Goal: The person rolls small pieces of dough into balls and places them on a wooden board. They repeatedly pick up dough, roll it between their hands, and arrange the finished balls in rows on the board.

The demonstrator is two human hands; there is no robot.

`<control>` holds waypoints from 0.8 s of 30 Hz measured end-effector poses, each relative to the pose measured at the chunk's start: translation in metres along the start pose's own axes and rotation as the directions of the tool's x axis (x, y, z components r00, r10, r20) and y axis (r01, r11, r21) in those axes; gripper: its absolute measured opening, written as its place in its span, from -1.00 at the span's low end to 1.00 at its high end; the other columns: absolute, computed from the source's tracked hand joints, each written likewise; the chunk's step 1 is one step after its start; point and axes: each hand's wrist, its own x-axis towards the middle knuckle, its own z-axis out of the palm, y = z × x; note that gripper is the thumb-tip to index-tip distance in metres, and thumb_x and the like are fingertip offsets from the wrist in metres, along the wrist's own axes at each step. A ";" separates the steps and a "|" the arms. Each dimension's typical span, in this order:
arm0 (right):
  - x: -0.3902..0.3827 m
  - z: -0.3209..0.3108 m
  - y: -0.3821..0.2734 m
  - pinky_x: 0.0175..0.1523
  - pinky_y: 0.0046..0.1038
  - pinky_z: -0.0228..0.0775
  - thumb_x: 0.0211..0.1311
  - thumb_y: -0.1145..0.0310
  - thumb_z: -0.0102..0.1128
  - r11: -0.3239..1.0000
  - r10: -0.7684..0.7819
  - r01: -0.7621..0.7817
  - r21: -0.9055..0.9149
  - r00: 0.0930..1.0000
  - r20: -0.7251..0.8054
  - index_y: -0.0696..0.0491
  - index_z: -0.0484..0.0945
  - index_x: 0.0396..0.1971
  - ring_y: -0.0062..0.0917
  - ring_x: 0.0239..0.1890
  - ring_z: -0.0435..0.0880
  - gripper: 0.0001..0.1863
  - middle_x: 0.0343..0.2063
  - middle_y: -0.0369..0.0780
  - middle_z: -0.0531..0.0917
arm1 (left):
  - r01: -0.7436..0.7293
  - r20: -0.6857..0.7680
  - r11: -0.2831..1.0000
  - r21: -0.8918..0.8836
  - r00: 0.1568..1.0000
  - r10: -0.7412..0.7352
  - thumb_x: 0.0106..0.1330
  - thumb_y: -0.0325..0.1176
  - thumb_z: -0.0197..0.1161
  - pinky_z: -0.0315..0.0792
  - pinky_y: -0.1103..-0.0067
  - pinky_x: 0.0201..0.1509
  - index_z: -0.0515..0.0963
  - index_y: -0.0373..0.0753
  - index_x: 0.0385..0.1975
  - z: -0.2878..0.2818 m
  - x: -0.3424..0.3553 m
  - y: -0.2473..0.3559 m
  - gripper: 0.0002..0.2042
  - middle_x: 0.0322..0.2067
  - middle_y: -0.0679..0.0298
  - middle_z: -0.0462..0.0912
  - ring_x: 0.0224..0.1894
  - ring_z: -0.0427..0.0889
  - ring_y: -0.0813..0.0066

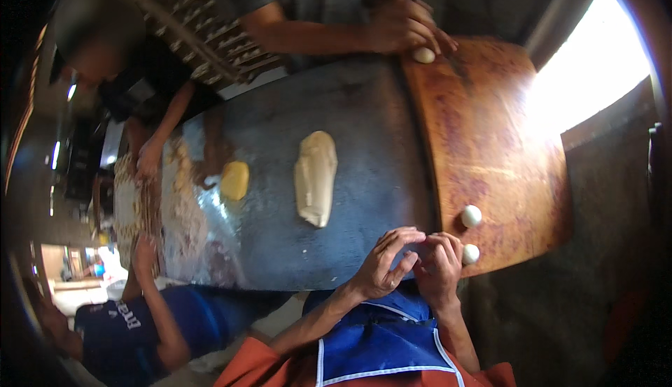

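Observation:
Both my hands are at the near edge of the work table, close together and raised in front of my blue apron. My left hand (383, 264) has its fingers bent over and its thumb apart, with nothing visible in the gap. My right hand (439, 266) has its fingers curled inward; whatever they may hold is hidden. Just right of it, a white dough ball (471, 253) rests on the orange-brown board (500, 177). A second dough ball (471, 216) lies a little farther off. On the dark table surface (371, 156) lies a long pale dough roll (315, 177).
A yellow dough lump (235, 180) sits left of the roll, near scattered flour (185, 212). Across the table a person's hands (413, 26) are over another dough ball (423, 55). Two people work at the left end, by rows of small pale pieces (126, 205).

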 end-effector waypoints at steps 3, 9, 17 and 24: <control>0.044 0.044 -0.036 0.23 -0.07 0.29 -0.20 0.36 0.62 1.000 0.005 -0.008 0.017 0.977 0.214 0.08 0.46 0.09 -0.10 0.16 0.53 -0.25 0.07 -0.05 0.56 | 0.057 -0.080 0.990 0.132 0.996 -0.047 0.41 -0.34 0.32 0.45 0.31 0.32 0.64 -0.34 0.00 -0.043 -0.047 -0.014 -0.73 0.05 0.07 0.70 0.19 0.62 0.10; 0.093 0.102 -0.106 0.34 -0.07 0.23 -0.19 0.16 0.68 0.951 -0.300 0.279 0.129 0.749 0.590 0.04 0.28 0.43 -0.15 0.22 0.51 0.10 0.10 -0.07 0.54 | 0.217 -0.184 0.895 -0.390 0.934 -0.307 0.33 -0.63 0.36 0.61 0.49 0.10 0.67 -0.38 -0.02 -0.115 -0.117 -0.045 -0.76 -0.21 0.16 0.78 -0.09 0.77 0.39; 0.102 0.113 -0.132 0.39 -0.07 0.23 -0.39 -0.07 0.81 0.932 -0.319 0.146 0.331 0.765 0.560 0.07 0.22 0.43 -0.13 0.26 0.52 0.32 0.20 -0.06 0.55 | 0.054 -0.452 0.849 -0.526 0.827 -0.333 0.46 -0.51 0.32 0.59 0.61 -0.09 0.60 -0.33 0.01 -0.147 -0.117 -0.046 -0.81 -0.37 0.28 0.71 -0.29 0.69 0.57; 0.091 0.120 -0.113 0.31 -0.13 0.38 -0.23 0.09 0.79 0.959 -0.210 0.090 0.267 0.861 0.464 0.14 0.26 0.35 -0.22 0.21 0.58 0.15 0.12 -0.08 0.60 | 0.269 -0.562 0.933 0.237 0.822 -0.093 0.16 -0.24 0.59 0.40 0.25 0.15 0.48 -0.22 0.05 -0.163 -0.077 -0.114 -0.47 -0.06 0.12 0.61 0.02 0.57 0.21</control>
